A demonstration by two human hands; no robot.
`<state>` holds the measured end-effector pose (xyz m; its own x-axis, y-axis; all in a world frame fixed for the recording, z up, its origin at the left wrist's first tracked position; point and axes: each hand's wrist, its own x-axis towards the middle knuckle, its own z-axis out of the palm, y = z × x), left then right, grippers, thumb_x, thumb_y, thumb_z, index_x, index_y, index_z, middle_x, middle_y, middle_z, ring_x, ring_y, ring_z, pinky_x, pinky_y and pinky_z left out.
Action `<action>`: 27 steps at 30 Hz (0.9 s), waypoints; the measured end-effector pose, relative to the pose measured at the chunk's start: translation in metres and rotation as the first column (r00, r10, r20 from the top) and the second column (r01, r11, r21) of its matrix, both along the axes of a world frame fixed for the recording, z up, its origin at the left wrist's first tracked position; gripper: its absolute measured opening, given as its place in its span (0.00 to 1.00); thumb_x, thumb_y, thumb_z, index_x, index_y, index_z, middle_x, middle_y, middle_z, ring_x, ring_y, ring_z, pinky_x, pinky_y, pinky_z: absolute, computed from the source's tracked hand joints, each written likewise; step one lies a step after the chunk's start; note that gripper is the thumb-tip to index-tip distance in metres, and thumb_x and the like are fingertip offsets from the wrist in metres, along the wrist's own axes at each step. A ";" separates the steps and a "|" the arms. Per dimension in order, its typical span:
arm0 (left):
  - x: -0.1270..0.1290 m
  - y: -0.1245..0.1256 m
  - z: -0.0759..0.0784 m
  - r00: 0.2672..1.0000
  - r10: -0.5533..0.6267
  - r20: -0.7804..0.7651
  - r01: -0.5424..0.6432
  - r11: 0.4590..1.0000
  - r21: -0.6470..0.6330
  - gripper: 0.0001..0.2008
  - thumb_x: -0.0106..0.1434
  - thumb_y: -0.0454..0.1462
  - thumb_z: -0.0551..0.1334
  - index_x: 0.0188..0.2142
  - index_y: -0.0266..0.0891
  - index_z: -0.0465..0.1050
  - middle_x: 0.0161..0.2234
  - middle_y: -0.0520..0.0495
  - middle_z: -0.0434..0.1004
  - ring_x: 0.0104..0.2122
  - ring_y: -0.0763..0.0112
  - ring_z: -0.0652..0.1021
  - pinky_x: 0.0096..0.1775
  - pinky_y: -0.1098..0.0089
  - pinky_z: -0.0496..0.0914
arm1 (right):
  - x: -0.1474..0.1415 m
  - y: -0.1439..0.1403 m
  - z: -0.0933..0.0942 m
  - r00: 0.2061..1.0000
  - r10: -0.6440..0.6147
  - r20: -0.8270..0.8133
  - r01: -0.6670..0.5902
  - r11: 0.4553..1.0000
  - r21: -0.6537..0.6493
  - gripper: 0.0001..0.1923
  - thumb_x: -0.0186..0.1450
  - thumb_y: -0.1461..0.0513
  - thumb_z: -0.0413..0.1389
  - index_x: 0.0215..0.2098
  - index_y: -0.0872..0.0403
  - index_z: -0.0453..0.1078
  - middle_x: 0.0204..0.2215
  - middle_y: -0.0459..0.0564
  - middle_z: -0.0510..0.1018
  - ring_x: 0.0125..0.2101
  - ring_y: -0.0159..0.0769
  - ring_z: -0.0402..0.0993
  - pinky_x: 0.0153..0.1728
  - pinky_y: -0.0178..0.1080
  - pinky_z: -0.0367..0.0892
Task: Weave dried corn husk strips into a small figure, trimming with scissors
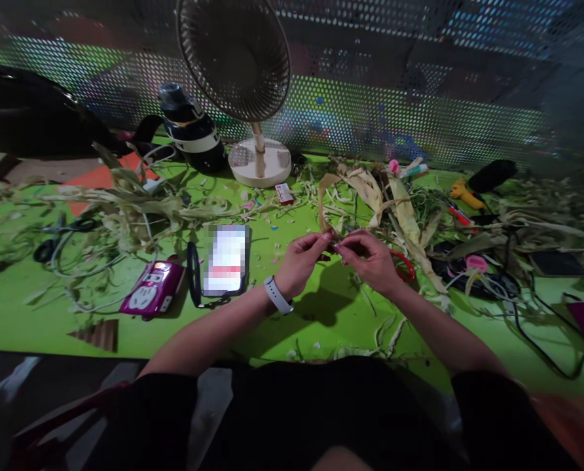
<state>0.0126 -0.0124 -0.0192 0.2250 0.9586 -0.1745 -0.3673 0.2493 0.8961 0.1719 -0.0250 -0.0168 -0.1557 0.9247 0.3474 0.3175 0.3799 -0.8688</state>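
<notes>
My left hand (299,261), with a white watch band at the wrist, pinches the lower end of a tan dried husk strip (323,199). The strip rises from the fingertips and bends over to the right. Close against it, my right hand (370,261) is closed in a pinch, its fingertips meeting the left ones; what sits between them is small and mostly hidden. Beside the right hand shows a red loop handle (404,267), apparently of scissors. Just beyond both hands lies a pile of pale dried husks (404,212).
A phone (226,261) and a purple power strip (153,288) lie left of my hands. Behind stand a fan (260,163) and a dark bottle (194,134). On the right are a yellow-handled tool (466,194), black cables (532,333) and husk scraps. Scraps litter the green table (169,337).
</notes>
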 end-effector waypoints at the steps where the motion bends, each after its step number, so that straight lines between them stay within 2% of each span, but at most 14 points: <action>1: 0.000 -0.001 -0.001 1.000 0.002 0.018 -0.002 1.000 -0.006 0.16 0.50 0.48 0.69 0.31 0.38 0.78 0.29 0.51 0.77 0.28 0.77 0.74 0.32 0.74 0.67 | -0.001 -0.001 -0.001 0.999 -0.011 -0.038 0.009 0.999 -0.051 0.06 0.61 0.58 0.59 0.33 0.52 0.69 0.31 0.45 0.72 0.25 0.29 0.70 0.26 0.36 0.70; 6: 0.002 -0.004 -0.002 0.996 -0.047 0.075 0.047 0.999 0.007 0.15 0.50 0.46 0.69 0.30 0.36 0.78 0.28 0.49 0.78 0.29 0.75 0.75 0.34 0.73 0.69 | -0.004 -0.004 0.001 0.979 -0.088 -0.185 0.043 0.971 -0.234 0.12 0.57 0.58 0.62 0.34 0.51 0.63 0.26 0.41 0.72 0.21 0.29 0.70 0.21 0.34 0.71; 10: 0.003 -0.005 -0.003 0.996 -0.056 0.070 0.053 0.997 0.048 0.13 0.48 0.42 0.71 0.28 0.35 0.77 0.24 0.51 0.76 0.25 0.79 0.73 0.32 0.74 0.68 | -0.006 -0.006 0.002 0.960 -0.083 -0.268 0.009 0.964 -0.266 0.23 0.54 0.58 0.65 0.44 0.48 0.61 0.27 0.40 0.70 0.21 0.28 0.69 0.18 0.32 0.69; 12: 0.003 -0.004 -0.003 0.995 -0.063 0.083 0.061 0.998 0.032 0.13 0.48 0.42 0.71 0.27 0.34 0.75 0.23 0.52 0.74 0.23 0.79 0.72 0.31 0.75 0.67 | -0.005 -0.006 0.002 0.967 -0.042 -0.250 -0.023 0.967 -0.252 0.24 0.56 0.58 0.63 0.47 0.48 0.61 0.26 0.40 0.70 0.20 0.27 0.68 0.18 0.32 0.68; 15: 0.000 -0.001 -0.001 0.987 -0.104 0.119 0.110 0.993 -0.039 0.15 0.45 0.42 0.72 0.26 0.34 0.73 0.22 0.54 0.73 0.22 0.80 0.72 0.30 0.75 0.67 | 0.001 -0.005 0.004 0.984 0.005 -0.177 -0.037 0.984 -0.175 0.16 0.60 0.58 0.59 0.46 0.49 0.64 0.28 0.42 0.72 0.21 0.27 0.68 0.21 0.33 0.69; 18: -0.005 0.002 0.003 0.980 -0.159 0.122 0.173 0.978 -0.113 0.16 0.44 0.42 0.73 0.27 0.34 0.73 0.23 0.53 0.73 0.22 0.81 0.72 0.29 0.75 0.67 | 0.009 0.000 0.009 0.998 0.056 -0.006 -0.056 0.998 0.010 0.10 0.61 0.59 0.60 0.41 0.50 0.71 0.30 0.45 0.73 0.27 0.29 0.70 0.26 0.34 0.69; 21: -0.008 0.004 0.006 0.966 -0.229 0.116 0.245 0.959 -0.145 0.15 0.45 0.41 0.72 0.26 0.34 0.73 0.22 0.53 0.72 0.23 0.80 0.72 0.29 0.75 0.66 | 0.014 0.005 0.013 0.984 0.110 0.142 -0.131 0.980 0.151 0.07 0.60 0.60 0.61 0.38 0.50 0.75 0.33 0.47 0.74 0.32 0.31 0.71 0.31 0.35 0.69; 23: -0.009 0.004 0.006 0.960 -0.255 0.119 0.271 0.950 -0.154 0.14 0.46 0.41 0.72 0.26 0.34 0.73 0.22 0.53 0.72 0.23 0.81 0.71 0.29 0.75 0.66 | 0.015 0.007 0.014 0.979 0.121 0.164 -0.152 0.969 0.197 0.05 0.60 0.60 0.61 0.36 0.49 0.76 0.33 0.47 0.74 0.33 0.32 0.71 0.32 0.35 0.69; 27: -0.009 0.003 0.007 0.952 -0.284 0.112 0.301 0.938 -0.174 0.12 0.48 0.40 0.71 0.27 0.35 0.74 0.23 0.53 0.73 0.24 0.81 0.72 0.30 0.76 0.65 | 0.015 0.008 0.011 0.983 0.074 0.168 -0.111 0.968 0.224 0.03 0.60 0.60 0.61 0.34 0.48 0.76 0.31 0.46 0.72 0.34 0.33 0.71 0.34 0.37 0.69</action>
